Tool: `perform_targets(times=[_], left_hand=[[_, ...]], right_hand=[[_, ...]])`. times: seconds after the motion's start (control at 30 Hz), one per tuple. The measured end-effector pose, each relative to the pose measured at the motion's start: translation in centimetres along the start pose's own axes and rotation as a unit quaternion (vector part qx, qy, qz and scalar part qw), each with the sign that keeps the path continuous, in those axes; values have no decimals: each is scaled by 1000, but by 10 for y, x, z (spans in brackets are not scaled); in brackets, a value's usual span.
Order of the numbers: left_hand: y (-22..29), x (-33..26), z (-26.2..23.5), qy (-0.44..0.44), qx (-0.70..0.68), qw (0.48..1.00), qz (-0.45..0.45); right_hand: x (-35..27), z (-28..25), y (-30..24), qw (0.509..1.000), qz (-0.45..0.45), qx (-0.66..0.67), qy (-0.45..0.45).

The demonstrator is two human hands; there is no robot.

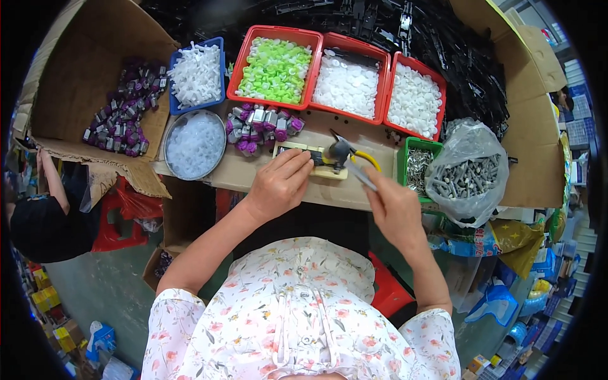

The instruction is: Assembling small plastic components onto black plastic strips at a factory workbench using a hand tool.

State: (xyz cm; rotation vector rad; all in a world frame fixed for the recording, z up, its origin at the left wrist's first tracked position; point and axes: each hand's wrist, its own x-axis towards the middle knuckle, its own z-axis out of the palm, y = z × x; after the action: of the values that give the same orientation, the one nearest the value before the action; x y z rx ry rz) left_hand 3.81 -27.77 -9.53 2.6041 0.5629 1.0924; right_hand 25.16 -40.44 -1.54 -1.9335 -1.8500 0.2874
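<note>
My right hand is closed round the handle of a hammer, whose dark head is over a cream block at the table's near edge. With its fingers pressed together, my left hand holds a small black plastic part down on that block. The hammer head hides the part's right end. Behind the hammer lies a pair of pliers with yellow grips. Close to my left hand is a heap of purple and metallic pieces.
Red trays hold green-and-white pieces and white discs. A blue basket and a round metal bowl stand left. Right are a green bin and a plastic bag of grey pins. Cardboard boxes flank the table.
</note>
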Motion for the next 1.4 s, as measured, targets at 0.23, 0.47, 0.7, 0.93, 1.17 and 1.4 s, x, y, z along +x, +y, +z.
perform_targets(times=[0.23, 0.47, 0.7, 0.93, 1.17, 1.4], left_hand=[[4, 26, 8, -29, -10, 999, -22], [-3, 37, 9, -7, -92, 995, -42], [2, 50, -10, 165, -572, 678, -430], [11, 50, -9, 133, -731, 501, -444], [26, 41, -16, 99, -594, 672, -431], [27, 29, -20, 22, -490, 790, -367]], right_hand=[[107, 2, 34, 984, -21, -117, 130], [130, 14, 48, 952, -70, -204, 219], [27, 24, 24, 999, -26, -28, 5], [16, 36, 27, 998, 29, -59, -4], [20, 45, 29, 986, 73, -151, 3], [6, 20, -2, 994, 5, 69, 79]])
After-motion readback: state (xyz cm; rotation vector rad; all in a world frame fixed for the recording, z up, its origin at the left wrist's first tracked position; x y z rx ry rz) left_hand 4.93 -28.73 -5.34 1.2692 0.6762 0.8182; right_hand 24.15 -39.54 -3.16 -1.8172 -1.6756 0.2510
